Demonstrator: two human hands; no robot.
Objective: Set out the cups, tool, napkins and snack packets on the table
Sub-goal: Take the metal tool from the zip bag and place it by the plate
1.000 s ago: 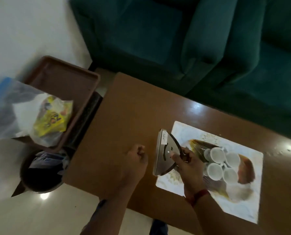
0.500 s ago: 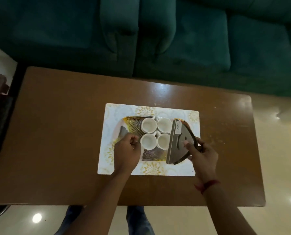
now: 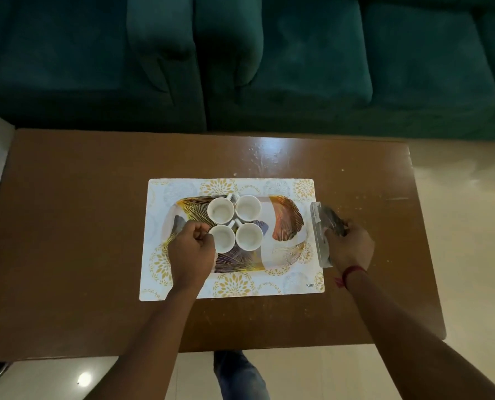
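Centrally on the brown table lies a white placemat with gold flower prints, and on it sits a tray patterned with fan-shaped leaves. Four white cups stand upright in a tight two-by-two cluster on the left half of the tray, touching or nearly touching one another, all of them empty as far as can be seen. The left hand is curled into a loose fist over the tray's left end, its knuckles just beside the near-left cup; whether it grips anything I cannot tell. The right hand is closed around the metal tool, a flat grey piece with a dark handle, held on edge right beside the placemat's right border, its long edge running along that border. A red thread circles the right wrist. Beyond the table stands a dark green sofa, and pale floor tiles show to the right.
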